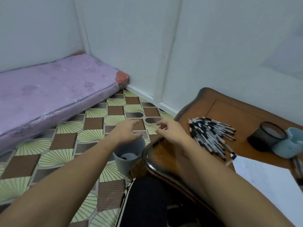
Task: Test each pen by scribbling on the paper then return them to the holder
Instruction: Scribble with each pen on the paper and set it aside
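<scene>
White paper (265,181) lies on the table (164,154), nearer than the right hand (168,130) and to its right. A grey bin (129,154) stands on the floor under the left hand (127,131). Both hands hold nothing: the left fingers (132,122) are loosely apart above the bin's rim, contact not determinable, and the right fingers (161,124) are loosely curled over the table's corner. The pens (211,133) lie heaped just right of the right fingers, the dark holder (266,136) and a blue cup (291,143) well apart further right.

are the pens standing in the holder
No, the pens lie in a loose pile on the table, apart from the dark holder.
</scene>
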Demonstrator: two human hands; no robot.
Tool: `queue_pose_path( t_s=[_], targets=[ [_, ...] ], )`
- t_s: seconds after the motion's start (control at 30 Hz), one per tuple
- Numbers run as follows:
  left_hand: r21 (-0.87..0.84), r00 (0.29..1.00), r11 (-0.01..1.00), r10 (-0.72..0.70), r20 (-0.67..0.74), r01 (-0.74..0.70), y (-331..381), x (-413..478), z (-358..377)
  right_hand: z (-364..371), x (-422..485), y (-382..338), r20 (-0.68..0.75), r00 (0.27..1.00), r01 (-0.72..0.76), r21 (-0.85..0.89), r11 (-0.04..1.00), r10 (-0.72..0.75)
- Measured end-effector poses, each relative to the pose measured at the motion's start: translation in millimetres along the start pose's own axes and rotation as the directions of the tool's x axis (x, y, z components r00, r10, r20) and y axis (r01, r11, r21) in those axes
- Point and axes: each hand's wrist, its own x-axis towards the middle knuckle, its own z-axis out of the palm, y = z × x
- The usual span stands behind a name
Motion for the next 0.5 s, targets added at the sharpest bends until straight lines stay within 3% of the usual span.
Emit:
queue_pose_path(
  t_s=[0.13, 0.37, 0.5],
  targets=[
    [-0.005, 0.992, 0.992, 0.128, -0.005, -0.128, 45.5, 0.2, 11.4, -20.4, -38.8, 34.2, -0.101, 0.993, -0.047, 0.083, 0.995, 0.055],
    [0.008, 0.945, 0.945, 0.327, 0.025, -0.328, 131.4, -10.6, 50.1, -68.2, -115.1, 102.9, -0.261, 0.948, -0.178, 0.043, 0.983, 0.184],
    [-0.010, 0.905, 0.906, 0.422, 0.058, -0.422, 168.0, -22.7, 77.1, -86.5, -149.5, 136.0, -0.233, 0.941, -0.254, -0.010, 0.967, 0.244]
  ],
)
